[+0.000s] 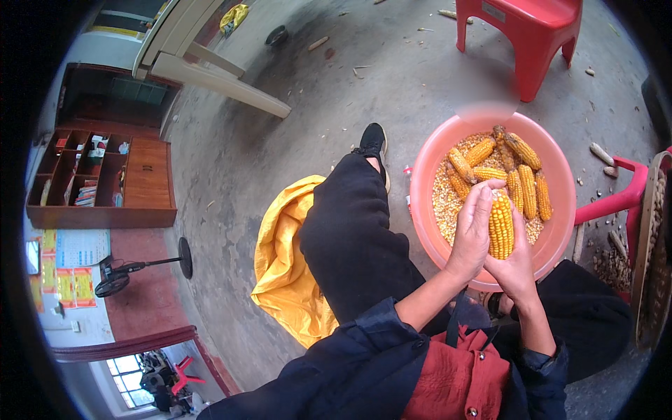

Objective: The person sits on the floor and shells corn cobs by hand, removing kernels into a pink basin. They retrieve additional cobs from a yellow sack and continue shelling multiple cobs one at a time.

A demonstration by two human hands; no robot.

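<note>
An ear of yellow corn [501,226] lies upright between my two hands, above the near part of a pink plastic basin [426,157]. My left hand [474,231] presses along its left side, fingers pointing away from me. Around its right side and lower end wraps my right hand [512,268]. Most rows of kernels on this ear are in place; its far tip looks pale. Inside the basin, several more corn ears [480,152] rest on a layer of loose corn kernels [443,210]. Part of the basin's contents is hidden behind my hands.
A yellow woven sack [283,252] lies on the floor left of my leg. Beyond the basin stands a red plastic stool [530,31]. At the right are a pink-red chair leg [609,202], a round woven tray [648,252] and scattered corncobs [601,153]. A table leg [226,89] stands at upper left.
</note>
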